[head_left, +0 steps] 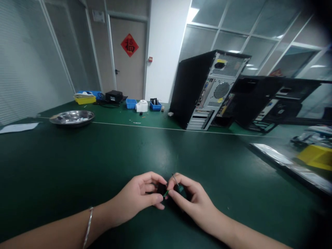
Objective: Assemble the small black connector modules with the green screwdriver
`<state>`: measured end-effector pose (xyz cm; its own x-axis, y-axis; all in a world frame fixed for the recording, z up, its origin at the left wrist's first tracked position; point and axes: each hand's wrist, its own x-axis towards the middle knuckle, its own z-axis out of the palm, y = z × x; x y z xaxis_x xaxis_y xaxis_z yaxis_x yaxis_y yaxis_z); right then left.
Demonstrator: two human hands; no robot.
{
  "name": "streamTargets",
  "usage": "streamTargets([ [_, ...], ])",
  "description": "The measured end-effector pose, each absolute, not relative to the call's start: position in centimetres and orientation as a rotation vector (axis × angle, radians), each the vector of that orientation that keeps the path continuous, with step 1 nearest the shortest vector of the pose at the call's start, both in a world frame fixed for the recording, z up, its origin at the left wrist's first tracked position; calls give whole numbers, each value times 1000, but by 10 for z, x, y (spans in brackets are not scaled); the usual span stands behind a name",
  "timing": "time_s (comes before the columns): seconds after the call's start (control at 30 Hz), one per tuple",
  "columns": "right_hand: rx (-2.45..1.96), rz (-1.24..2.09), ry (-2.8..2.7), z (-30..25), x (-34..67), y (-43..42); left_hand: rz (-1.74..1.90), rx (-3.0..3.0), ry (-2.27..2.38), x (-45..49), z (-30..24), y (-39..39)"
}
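Observation:
Low in the middle of the head view, my left hand (141, 192) is closed, thumb and fingertips gripping a small black block-like part (161, 188). Facing it, my right hand (193, 197) pinches a thin green piece (166, 193) between thumb and forefinger, right against the black part. Whether the two pieces are joined I cannot tell. Tucked in the same right hand is a small screwdriver (180, 188) with a green handle, its thin metal shaft pointing up and away. The fingers hide much of all these pieces.
The green table (116, 152) carries a metal dish (72, 118) at left. Behind lie a yellow bin (85, 100), blue bins (131, 103), a white plastic part (141, 106) and a black device (114, 95). Computer towers (197, 86) stand at back right, a dark tray (290, 166) nearer.

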<state>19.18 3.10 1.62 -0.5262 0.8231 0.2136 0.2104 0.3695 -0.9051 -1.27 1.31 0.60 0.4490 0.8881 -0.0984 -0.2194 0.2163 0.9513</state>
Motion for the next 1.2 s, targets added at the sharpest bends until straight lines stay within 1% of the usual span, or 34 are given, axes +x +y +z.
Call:
streamTargets([
  [0.23, -881, 991, -2024, 14, 191, 29, 849, 1106, 852, -9, 9, 9],
  [0.6, -926, 900, -2024, 9, 187, 25, 923, 1197, 863, -7, -9, 9],
  [0.93, -856, 1027, -1933, 14, 186, 22, 1014, 1086, 878, -6, 3, 6],
  [1.2, -908, 1003, -1953, 14, 193, 12, 1039, 1050, 925, -14, 13, -7],
])
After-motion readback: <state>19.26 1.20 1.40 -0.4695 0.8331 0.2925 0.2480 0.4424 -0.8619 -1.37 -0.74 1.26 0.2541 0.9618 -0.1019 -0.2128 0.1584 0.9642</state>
